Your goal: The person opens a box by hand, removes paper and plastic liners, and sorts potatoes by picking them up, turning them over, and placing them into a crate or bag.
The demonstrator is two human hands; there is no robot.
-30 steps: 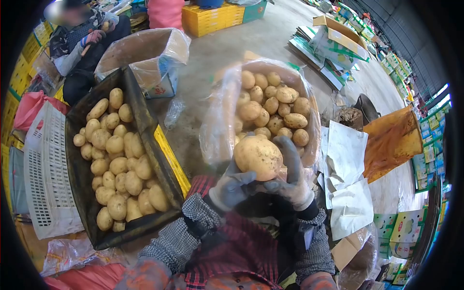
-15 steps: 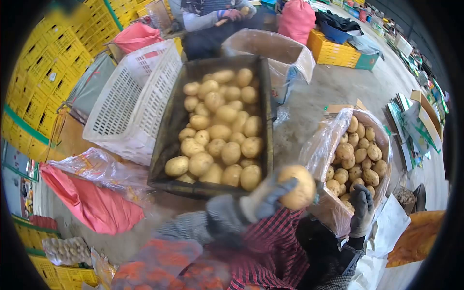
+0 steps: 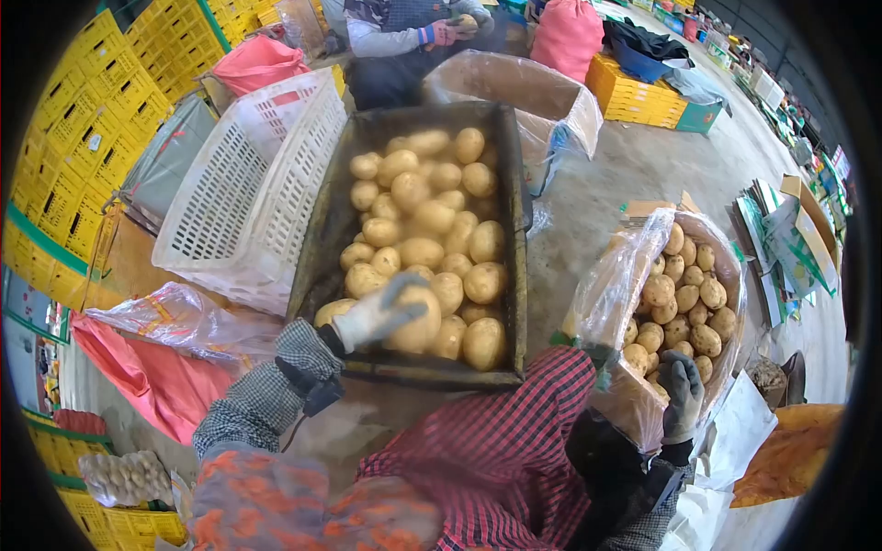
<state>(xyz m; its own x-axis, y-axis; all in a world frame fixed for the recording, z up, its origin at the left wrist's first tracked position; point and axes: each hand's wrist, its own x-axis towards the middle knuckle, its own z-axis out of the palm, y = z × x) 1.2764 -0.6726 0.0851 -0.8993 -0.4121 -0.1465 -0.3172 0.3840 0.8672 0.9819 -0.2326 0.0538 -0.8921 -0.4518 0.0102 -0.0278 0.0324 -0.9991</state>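
My left hand (image 3: pixel 377 315), in a pale glove, is over the near end of a dark crate (image 3: pixel 317 220) of potatoes. Its fingers curve round a large potato (image 3: pixel 415 323); the palm side is hidden. On the right, my right hand (image 3: pixel 683 397), in a grey glove, lies at the near edge of a plastic-lined carton (image 3: pixel 606 298). Its fingers are slightly bent and rest against the potatoes (image 3: pixel 691 298) there, with none seen in its grip.
A white perforated crate (image 3: pixel 216 202) stands left of the dark crate. Beyond are an open lined carton (image 3: pixel 510 83) and a seated person (image 3: pixel 395 32) holding something small. Yellow crates (image 3: pixel 69 138) are stacked at far left; pink sacking (image 3: pixel 156 376) lies below them.
My left hand has moved left with the large potato, from beside the crate to over its near end. My right hand has barely moved. The other person's hands have shifted slightly.
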